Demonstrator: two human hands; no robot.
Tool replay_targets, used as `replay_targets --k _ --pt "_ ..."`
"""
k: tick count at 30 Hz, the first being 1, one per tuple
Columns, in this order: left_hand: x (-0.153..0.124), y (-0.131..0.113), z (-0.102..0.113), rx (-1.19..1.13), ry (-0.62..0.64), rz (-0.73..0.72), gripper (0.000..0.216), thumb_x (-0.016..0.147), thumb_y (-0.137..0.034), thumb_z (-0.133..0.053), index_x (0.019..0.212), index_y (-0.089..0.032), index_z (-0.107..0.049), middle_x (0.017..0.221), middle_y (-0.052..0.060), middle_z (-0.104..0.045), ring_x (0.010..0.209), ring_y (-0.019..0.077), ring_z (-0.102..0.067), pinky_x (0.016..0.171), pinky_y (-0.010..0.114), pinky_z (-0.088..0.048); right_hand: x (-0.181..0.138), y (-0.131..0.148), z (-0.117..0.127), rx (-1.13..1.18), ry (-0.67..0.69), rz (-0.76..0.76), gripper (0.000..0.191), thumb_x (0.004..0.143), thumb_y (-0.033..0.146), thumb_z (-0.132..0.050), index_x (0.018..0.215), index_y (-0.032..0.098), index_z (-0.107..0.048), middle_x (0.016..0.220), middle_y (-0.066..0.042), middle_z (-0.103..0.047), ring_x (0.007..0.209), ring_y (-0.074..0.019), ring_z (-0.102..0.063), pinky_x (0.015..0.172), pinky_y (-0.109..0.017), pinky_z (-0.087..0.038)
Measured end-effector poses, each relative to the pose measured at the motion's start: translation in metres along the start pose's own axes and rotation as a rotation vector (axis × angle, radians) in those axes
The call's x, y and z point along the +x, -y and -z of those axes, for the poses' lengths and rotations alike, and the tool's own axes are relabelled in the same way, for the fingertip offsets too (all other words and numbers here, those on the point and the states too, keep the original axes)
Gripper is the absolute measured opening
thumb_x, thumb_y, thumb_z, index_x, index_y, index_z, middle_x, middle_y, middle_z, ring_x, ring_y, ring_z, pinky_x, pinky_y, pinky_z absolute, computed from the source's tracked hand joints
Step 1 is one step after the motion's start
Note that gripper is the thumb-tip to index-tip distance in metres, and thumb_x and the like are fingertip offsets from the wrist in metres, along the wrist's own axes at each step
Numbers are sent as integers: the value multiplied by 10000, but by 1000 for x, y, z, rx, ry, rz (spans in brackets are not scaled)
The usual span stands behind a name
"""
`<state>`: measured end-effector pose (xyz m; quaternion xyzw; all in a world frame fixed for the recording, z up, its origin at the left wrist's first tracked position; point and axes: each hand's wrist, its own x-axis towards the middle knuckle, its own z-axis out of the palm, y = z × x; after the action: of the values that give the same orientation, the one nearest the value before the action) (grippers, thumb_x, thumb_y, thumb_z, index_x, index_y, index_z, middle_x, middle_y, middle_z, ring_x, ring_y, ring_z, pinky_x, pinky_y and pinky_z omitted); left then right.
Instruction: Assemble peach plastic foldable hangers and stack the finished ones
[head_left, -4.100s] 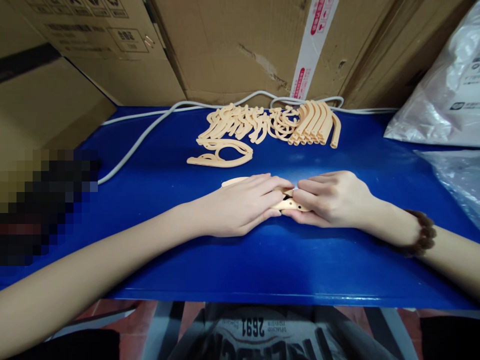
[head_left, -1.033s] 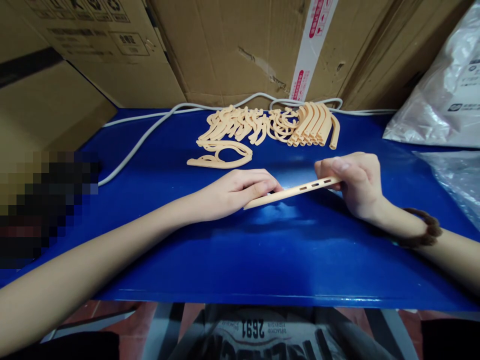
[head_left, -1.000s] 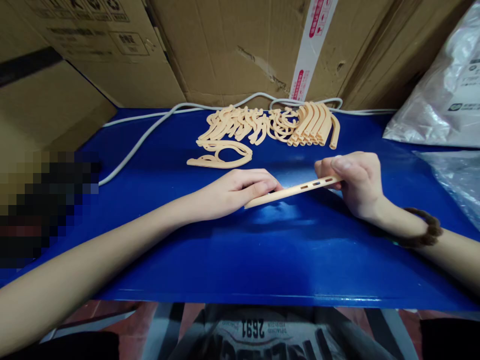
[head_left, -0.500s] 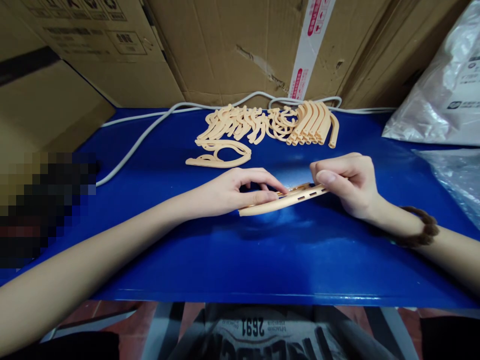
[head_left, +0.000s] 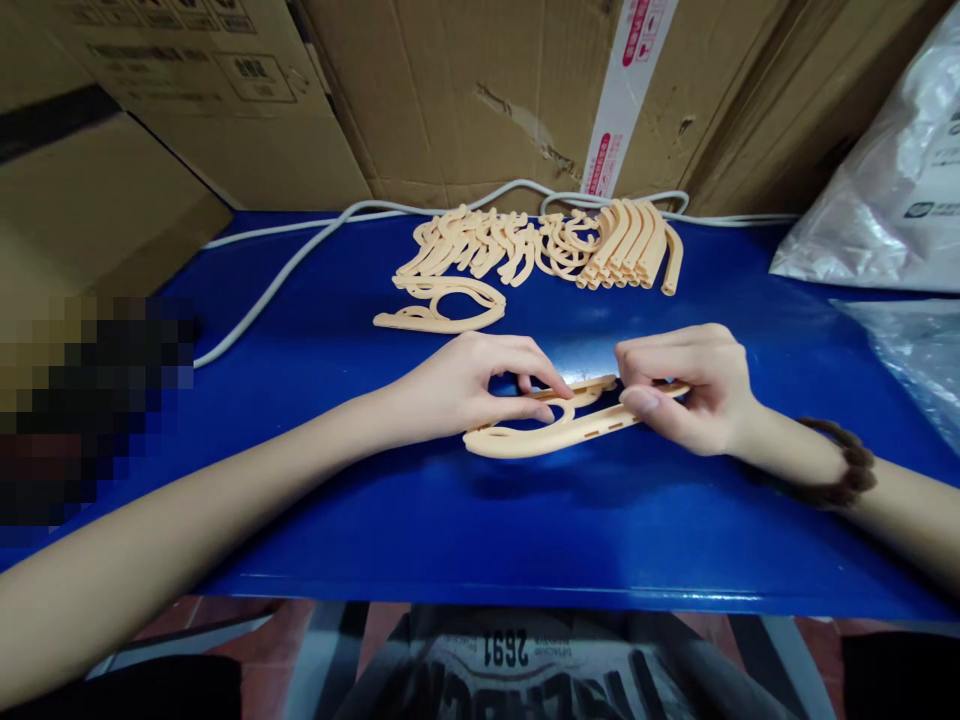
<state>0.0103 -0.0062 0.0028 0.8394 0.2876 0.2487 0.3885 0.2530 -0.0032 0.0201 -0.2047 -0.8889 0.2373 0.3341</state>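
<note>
A beige plastic folding hanger [head_left: 536, 441] is held in front of me, just over the blue table, with slots along its near arm. My left hand [head_left: 487, 380] pinches its left part between thumb and fingers, near the curved middle piece. My right hand [head_left: 694, 388] is closed round the right end of the near arm, thumb on top, hiding the tip. Beyond my left hand lies another folded beige hanger [head_left: 465, 323] on the table.
At the back of the blue table [head_left: 420, 540] lie several loose hook-like pieces [head_left: 469, 240] and a row of curved tubes [head_left: 630, 245]. A white cable [head_left: 262, 317] runs behind them. Cardboard boxes [head_left: 450, 100] stand behind; plastic bags [head_left: 877, 190] lie right.
The hanger has come slightly lower and tipped, so its curved middle piece and far arm show more. Both hands have kept hold; my right hand has dropped slightly.
</note>
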Motion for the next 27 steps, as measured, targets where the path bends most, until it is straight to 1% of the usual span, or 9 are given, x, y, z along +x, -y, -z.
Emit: replay_targets --k 3,8,10,13,17,19,22,24,27 --pt "-1 -2 -2 33 -38 19 164 878 -236 -699 1034 -188 -711 984 15 -709 816 119 -633 744 230 -490 -1 0 0 -42 -12 32 447 952 350 -530 560 205 -371 527 45 -345 483 -82 -296 473 -258 -234" --pt "-2 -4 -6 18 -120 130 322 830 -284 -736 1096 -131 -637 908 14 -702 727 105 -595 676 218 -482 -1 -2 1 -170 -37 144 427 958 360 -518 586 213 -367 533 41 -366 497 -96 -314 498 -268 -240" --pt "-1 -6 -7 9 -118 165 329 818 -302 -739 1081 -125 -652 842 5 -681 697 107 -580 642 217 -473 -1 -2 1 -222 -45 184 424 966 378 -495 598 220 -355 536 39 -370 499 -104 -310 507 -274 -245" --pt "-1 -8 -5 9 -124 204 268 854 -335 -692 1034 -138 -688 746 -11 -640 649 104 -560 589 210 -444 -1 -1 1 -288 -42 231 416 981 397 -441 612 228 -350 538 35 -376 494 -114 -318 505 -280 -248" --pt "0 -5 -1 31 -205 264 268 883 -388 -664 1015 -160 -714 706 -5 -656 589 106 -564 517 207 -399 -2 1 0 -445 -1 363 415 969 457 -442 624 234 -384 539 35 -375 489 -126 -316 495 -297 -243" --pt "0 -3 0 6 -270 292 290 868 -406 -686 1020 -160 -706 758 13 -702 615 126 -620 518 208 -426 -5 3 -2 -542 38 460 424 956 489 -467 622 234 -409 548 31 -382 502 -134 -328 493 -309 -248" --pt "1 1 2 -79 -361 292 279 852 -397 -706 991 -156 -686 840 34 -736 714 166 -699 603 224 -521 -7 5 -6 -656 75 589 433 941 520 -494 621 231 -458 578 18 -417 533 -143 -355 500 -320 -262" --pt "2 3 2 -128 -399 292 267 844 -382 -714 967 -150 -667 861 45 -738 741 179 -716 638 240 -553 -7 6 -7 -705 99 608 423 937 523 -506 634 229 -495 604 10 -459 556 -145 -385 519 -319 -288" --pt "3 4 2 -170 -411 310 298 832 -397 -729 969 -150 -633 833 49 -731 721 180 -718 610 234 -552 -3 5 -6 -765 148 547 385 931 515 -525 680 225 -548 660 -7 -539 630 -157 -461 588 -318 -345"
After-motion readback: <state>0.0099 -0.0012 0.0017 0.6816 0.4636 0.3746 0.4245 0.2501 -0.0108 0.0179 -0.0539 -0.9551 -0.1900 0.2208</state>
